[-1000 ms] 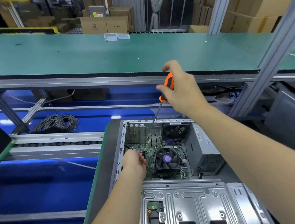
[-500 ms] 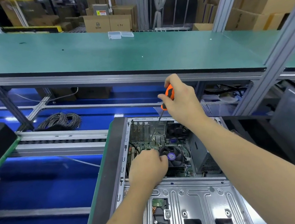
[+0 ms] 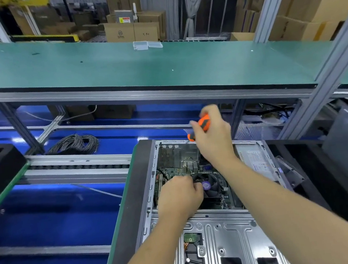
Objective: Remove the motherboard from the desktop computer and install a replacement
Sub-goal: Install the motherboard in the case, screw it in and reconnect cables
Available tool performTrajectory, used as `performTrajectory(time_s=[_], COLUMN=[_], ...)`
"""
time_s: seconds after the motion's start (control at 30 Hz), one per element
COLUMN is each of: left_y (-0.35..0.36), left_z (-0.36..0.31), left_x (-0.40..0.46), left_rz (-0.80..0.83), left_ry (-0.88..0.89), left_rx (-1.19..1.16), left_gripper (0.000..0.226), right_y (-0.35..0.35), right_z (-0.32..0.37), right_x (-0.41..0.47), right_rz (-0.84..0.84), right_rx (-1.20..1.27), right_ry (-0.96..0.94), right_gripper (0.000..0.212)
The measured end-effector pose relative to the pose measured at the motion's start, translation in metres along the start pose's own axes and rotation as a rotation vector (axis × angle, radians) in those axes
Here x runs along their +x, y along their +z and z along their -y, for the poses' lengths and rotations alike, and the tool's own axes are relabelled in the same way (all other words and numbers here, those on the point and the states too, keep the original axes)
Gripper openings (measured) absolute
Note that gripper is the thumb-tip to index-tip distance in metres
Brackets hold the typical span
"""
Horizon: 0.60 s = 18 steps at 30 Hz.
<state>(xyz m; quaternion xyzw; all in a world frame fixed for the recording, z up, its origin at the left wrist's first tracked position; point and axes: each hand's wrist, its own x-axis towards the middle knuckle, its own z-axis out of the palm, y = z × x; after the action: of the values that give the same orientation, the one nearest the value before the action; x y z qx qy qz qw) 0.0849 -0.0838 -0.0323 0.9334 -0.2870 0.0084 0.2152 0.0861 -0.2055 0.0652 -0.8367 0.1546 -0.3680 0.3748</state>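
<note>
Hands inside the opened desktop computer (image 3: 219, 233), lying on its side on the bench so the board faces up.

Your right hand (image 3: 212, 136) grips the orange screwdriver (image 3: 199, 127), tilted down toward the far end of the motherboard (image 3: 173, 171), probably for a mounting screw. Your left hand (image 3: 179, 197), fingers curled, rests beside the CPU fan (image 3: 212, 185); whether it holds anything, you cannot tell.

We see the case (image 3: 223, 230) as bare stamped metal with a dull sheen, the bench (image 3: 118, 73) matt green, the screwdriver (image 3: 202, 125) handle orange-black plastic.
</note>
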Motion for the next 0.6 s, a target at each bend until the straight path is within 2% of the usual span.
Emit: performTrajectory(time_s=[0.07, 0.2, 0.37, 0.6], left_y=[0.002, 0.002, 0.003, 0.002], left_z=[0.002, 0.003, 0.002, 0.001], left_x=[0.000, 0.000, 0.001, 0.001], left_rz=[0.007, -0.002, 0.019, 0.018], left_ry=[0.000, -0.014, 0.020, 0.024], left_rx=[0.002, -0.012, 0.009, 0.020], left_gripper=[0.036, 0.036, 0.037, 0.035], right_y=[0.000, -0.014, -0.021, -0.018], right_z=[0.014, 0.027, 0.013, 0.004], right_x=[0.019, 0.046, 0.032, 0.024], right_rz=[0.072, 0.096, 0.112, 0.079], right_rx=[-0.018, -0.189, -0.117, -0.087], right_ry=[-0.095, -0.213, -0.083, -0.048], right_gripper=[0.032, 0.033, 0.029, 0.031])
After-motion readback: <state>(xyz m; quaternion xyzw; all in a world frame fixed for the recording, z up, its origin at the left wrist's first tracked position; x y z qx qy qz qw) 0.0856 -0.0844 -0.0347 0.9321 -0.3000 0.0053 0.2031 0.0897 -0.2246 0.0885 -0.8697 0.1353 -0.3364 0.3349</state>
